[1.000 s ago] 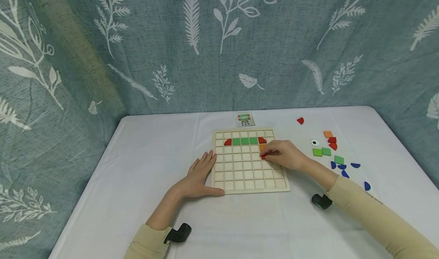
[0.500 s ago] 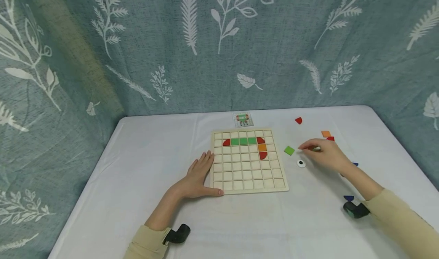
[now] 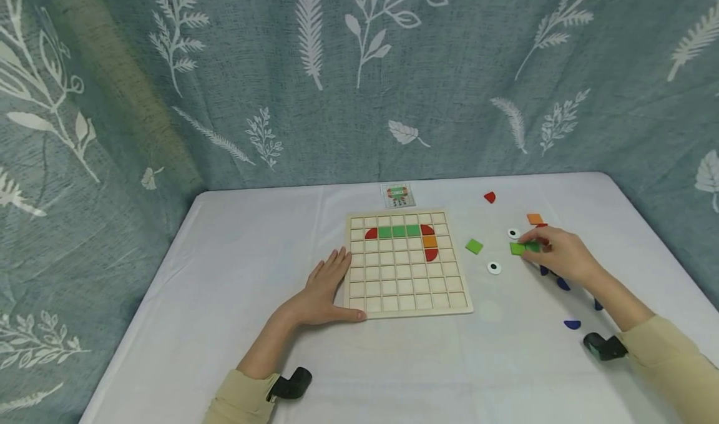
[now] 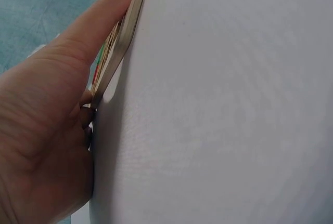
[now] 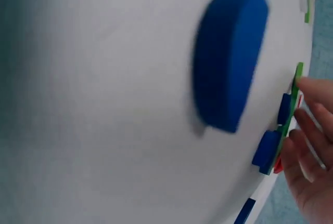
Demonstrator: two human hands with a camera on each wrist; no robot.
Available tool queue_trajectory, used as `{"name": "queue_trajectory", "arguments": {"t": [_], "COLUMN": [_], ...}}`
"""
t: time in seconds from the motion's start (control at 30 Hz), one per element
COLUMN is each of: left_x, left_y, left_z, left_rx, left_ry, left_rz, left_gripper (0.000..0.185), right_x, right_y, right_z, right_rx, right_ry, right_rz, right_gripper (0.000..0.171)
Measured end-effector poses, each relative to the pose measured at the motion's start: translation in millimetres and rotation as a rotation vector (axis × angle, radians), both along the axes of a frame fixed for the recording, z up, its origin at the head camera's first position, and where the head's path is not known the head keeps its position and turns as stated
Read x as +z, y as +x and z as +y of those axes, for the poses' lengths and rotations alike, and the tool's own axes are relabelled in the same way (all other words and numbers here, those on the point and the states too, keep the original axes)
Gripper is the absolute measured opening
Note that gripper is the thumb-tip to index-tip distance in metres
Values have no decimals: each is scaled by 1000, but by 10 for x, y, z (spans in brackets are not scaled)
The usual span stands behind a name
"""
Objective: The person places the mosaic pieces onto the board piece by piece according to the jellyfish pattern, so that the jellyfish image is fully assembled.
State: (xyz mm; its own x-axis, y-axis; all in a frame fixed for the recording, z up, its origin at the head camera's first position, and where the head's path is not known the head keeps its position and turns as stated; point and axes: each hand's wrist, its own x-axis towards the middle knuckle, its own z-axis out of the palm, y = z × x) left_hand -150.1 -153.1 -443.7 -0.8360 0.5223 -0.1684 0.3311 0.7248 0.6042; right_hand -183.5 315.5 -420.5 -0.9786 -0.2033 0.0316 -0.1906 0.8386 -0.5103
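White table; blurred blue piece wrist-side only.

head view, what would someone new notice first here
Most striking is the wooden grid board mid-table, with red, green and orange pieces filling part of its upper rows. The left hand rests flat against its left edge. To the right, the right hand touches green squares among loose scattered pieces, including two white eye discs.

Left hand lies flat with fingers straight; right hand reaches forward, fingers bent down
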Motion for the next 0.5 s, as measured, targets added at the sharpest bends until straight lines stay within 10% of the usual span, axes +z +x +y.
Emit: {"name": "queue_trajectory", "arguments": {"t": [0.5], "left_x": [13], "left_y": [13], "left_z": [5], "left_rx": [-6], "left_ry": [0], "left_rz": [10], "left_gripper": [120], "right_x": [-2], "right_y": [-131], "right_z": [-436], "right_rx": [66], "right_ry": [-106], "right_rz": [2], "right_gripper": [20]}}
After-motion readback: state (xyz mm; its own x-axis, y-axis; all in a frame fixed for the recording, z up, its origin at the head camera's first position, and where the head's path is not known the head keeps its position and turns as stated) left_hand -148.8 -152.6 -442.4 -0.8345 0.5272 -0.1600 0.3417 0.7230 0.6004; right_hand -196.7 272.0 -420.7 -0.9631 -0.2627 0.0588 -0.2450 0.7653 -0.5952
